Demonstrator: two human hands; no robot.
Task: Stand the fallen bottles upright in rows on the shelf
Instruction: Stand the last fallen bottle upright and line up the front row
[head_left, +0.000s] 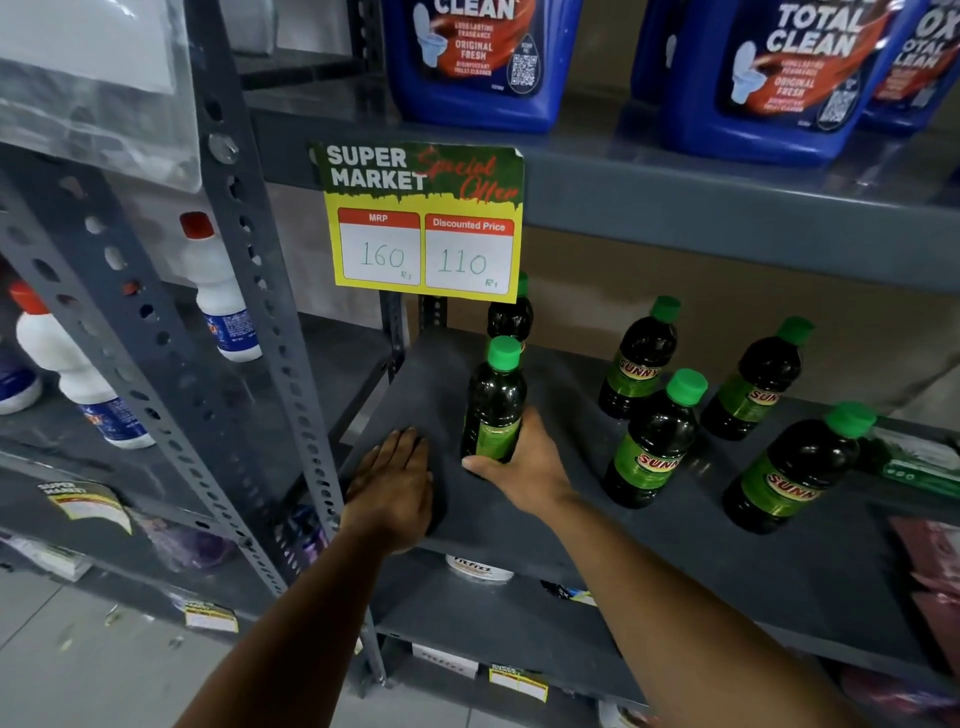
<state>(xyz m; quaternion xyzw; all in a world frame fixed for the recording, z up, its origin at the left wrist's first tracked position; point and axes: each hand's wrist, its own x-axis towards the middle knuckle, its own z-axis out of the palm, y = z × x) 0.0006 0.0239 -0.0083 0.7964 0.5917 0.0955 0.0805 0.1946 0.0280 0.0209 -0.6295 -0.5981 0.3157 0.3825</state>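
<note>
On the grey shelf (415, 395), my right hand (524, 467) grips the lower part of a dark bottle with a green cap (493, 400), which stands upright near the shelf's left front. My left hand (395, 483) lies flat, palm down, on the shelf's front left edge, holding nothing. Behind the held bottle another bottle (511, 312) stands partly hidden by the price sign. To the right, several more green-capped Sunny bottles stand upright: one (641, 358), one (657, 441), one (758, 379) and one (795, 467).
A yellow price sign (423, 223) hangs from the shelf above. Blue cleaner jugs (478, 62) sit on the upper shelf. White bottles with red caps (218, 291) stand in the left rack behind a perforated post (249, 291). Green packets (919, 462) lie at far right.
</note>
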